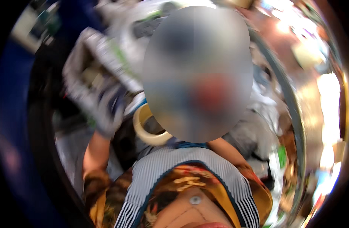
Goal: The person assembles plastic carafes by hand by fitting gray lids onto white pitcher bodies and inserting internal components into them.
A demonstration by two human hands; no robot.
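Observation:
My left hand (110, 112) wears a grey glove with dark blue on it and is at the left, against the near side of an open white sack (77, 72). Motion smears its fingers, so whether they grip the sack cannot be told. Pale, unclear pieces (94, 78) show inside the sack's mouth. Just right of this hand is a thick cream-coloured ring (138, 127), like a large tape roll. A blurred oval patch covers the middle of the view. My right forearm (229, 150) runs up behind that patch, and my right hand is hidden.
Crumpled grey plastic (254, 136) lies to the right of my body. Beyond it curves a grey rail-like edge (286, 83), with a brownish floor (309, 98) farther right. More white sacking (119, 22) is at the back, and a dark blue surface (11, 114) stands far left.

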